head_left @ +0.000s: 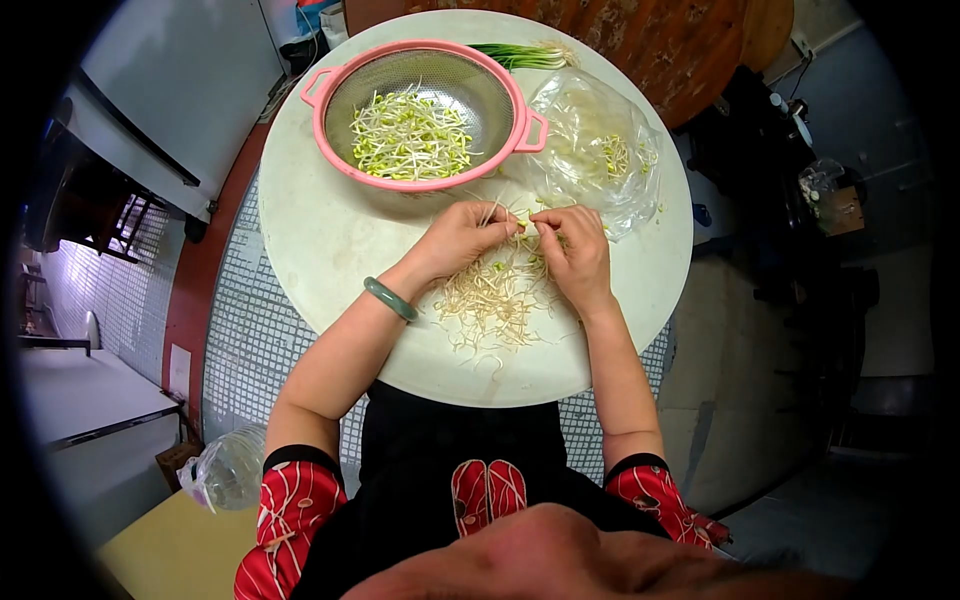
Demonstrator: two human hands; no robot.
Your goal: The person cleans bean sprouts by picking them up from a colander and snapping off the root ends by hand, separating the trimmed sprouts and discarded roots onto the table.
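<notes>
My left hand [458,240], with a green bangle [390,298] on its wrist, pinches bean sprouts [522,224] between thumb and fingers. Close against it, my right hand [580,252] is closed in a pinch at the other side of the same sprouts. Below both hands lies a loose pile of thin pale root ends [490,305] on the round white table [320,250]. Beyond my left hand stands a colander [420,186] with a pink rim, holding a heap of yellow-headed sprouts [412,138]. A clear plastic bag [570,110] with more sprouts inside lies beyond my right hand.
A bunch of green onions [515,56] lies at the table's far edge, behind the colander and bag. A brown wooden table [640,50] stands beyond. To the lower left, a clear plastic bottle [228,470] is beside a yellowish surface [170,545].
</notes>
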